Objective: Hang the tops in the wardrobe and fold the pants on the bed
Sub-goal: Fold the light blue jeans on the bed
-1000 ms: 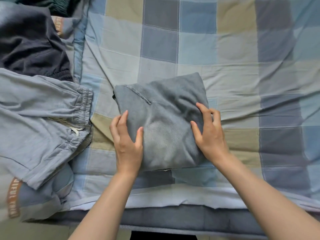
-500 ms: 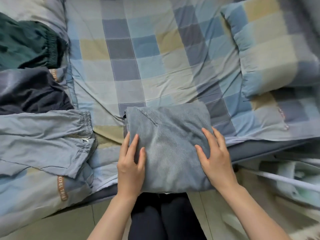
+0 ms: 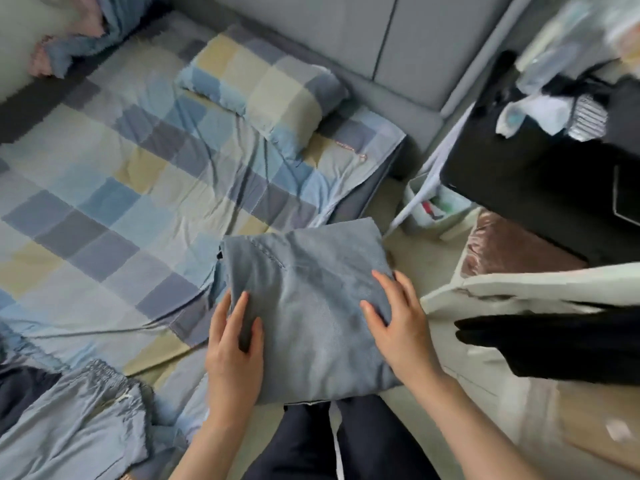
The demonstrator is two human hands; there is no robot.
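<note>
We hold the folded pants [image 3: 311,306] off the bed [image 3: 104,188], left hand [image 3: 235,344] at 9 o'clock and right hand [image 3: 398,327] at 3 clasping the edges; a slack grip risks unfolding.

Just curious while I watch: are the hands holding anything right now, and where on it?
Yes, the folded grey pants. The left hand grips the left edge, the right hand the right edge, fingers on top.
</note>
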